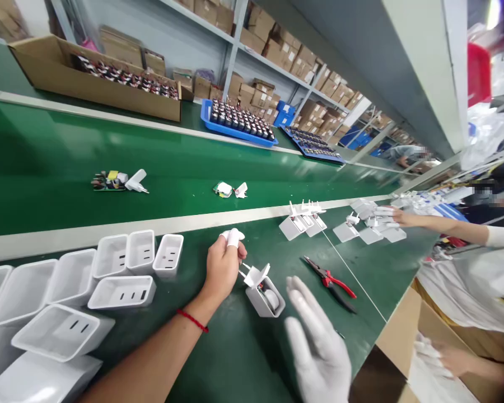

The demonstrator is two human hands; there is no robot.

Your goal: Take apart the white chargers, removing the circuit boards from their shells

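Observation:
My left hand (224,263) is bare, with white finger cots on its fingertips and a red string at the wrist. Its fingers are curled, and I cannot see anything held in them. It rests on the green table just left of a white charger housing (264,294) with a plug part sticking out of its top. My right hand (317,341) wears a white glove and hovers open, fingers spread, just right of that housing. It touches nothing.
Several empty white housings (121,263) lie at the left. Red-handled pliers (331,282) lie right of the housing. More assembled chargers (302,221) stand farther along. A circuit board with plug (117,180) rides the conveyor belt (46,168). Co-workers' arms (445,226) reach in from the right.

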